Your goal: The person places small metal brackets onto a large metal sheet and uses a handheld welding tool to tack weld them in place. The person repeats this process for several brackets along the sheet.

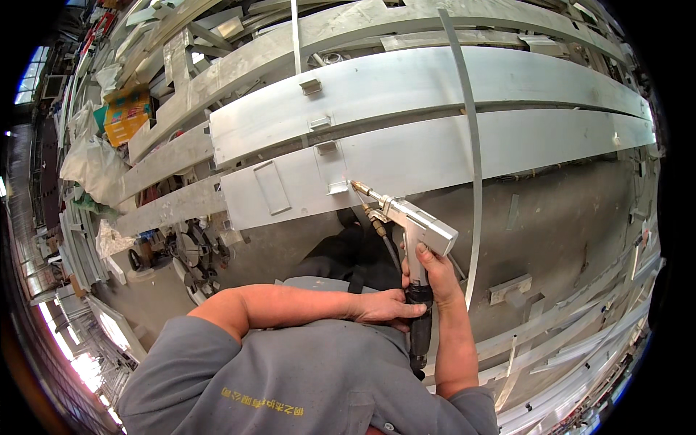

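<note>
My right hand (438, 274) is closed round the grip of a silver welding gun (422, 226). My left hand (388, 307) wraps the black cable end (420, 326) under that grip. The gun points up and left, and its brass nozzle (357, 185) is at the right end of a small metal bracket (337, 188) on the near pale metal panel (420, 156). Below the nozzle runs a thin wire-feed tube (378, 225). Another small bracket (327, 147) stands farther up the same panel, beside a rectangular outline (271, 187). Whether the nozzle touches the metal, I cannot tell.
A second pale panel (406, 83) lies parallel behind, with two brackets (311, 87) near its left end. A narrow metal strip (471, 138) crosses over both panels. Plastic bags (94, 170) and an orange box (127, 116) sit at left. Metal lengths (573, 348) fill the lower right.
</note>
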`<state>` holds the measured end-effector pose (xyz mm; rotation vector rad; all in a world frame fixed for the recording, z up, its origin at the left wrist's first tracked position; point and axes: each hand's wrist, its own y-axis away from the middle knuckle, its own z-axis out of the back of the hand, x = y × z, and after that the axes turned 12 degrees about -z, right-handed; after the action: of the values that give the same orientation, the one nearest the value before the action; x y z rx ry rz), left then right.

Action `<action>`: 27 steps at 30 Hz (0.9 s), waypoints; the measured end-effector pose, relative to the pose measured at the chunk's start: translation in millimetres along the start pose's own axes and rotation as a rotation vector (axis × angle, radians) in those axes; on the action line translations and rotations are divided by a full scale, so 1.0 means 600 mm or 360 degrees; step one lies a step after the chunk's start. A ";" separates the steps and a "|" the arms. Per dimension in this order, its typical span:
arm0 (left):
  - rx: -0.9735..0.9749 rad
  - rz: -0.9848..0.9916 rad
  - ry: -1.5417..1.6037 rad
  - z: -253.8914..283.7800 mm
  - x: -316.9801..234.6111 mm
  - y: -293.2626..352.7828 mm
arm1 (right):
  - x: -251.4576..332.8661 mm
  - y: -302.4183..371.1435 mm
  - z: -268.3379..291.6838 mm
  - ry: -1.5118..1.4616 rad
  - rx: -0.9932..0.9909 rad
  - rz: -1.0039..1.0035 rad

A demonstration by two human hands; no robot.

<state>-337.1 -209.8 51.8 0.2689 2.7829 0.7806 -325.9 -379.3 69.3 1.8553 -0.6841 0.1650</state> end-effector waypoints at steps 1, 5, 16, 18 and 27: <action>-0.0008 0.0002 0.0007 0.003 0.005 -0.001 | -0.001 -0.001 -0.001 0.0001 0.0004 -0.0006; -0.0036 -0.0047 0.0017 0.005 0.012 -0.002 | -0.007 -0.009 0.001 -0.0042 0.0013 -0.0034; 0.0003 -0.0099 -0.0073 -0.004 -0.010 0.006 | -0.001 -0.016 0.003 -0.0003 0.0027 -0.0057; -0.0012 -0.0099 -0.0080 0.001 0.001 -0.002 | -0.001 -0.017 0.005 0.0011 0.0042 -0.0053; 0.0017 -0.0137 -0.0011 -0.001 0.001 -0.008 | 0.002 -0.024 0.018 0.0038 0.0064 -0.0063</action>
<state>-338.2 -213.8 49.5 0.1519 2.7725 0.7427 -319.4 -386.2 53.8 1.9014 -0.6313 0.1762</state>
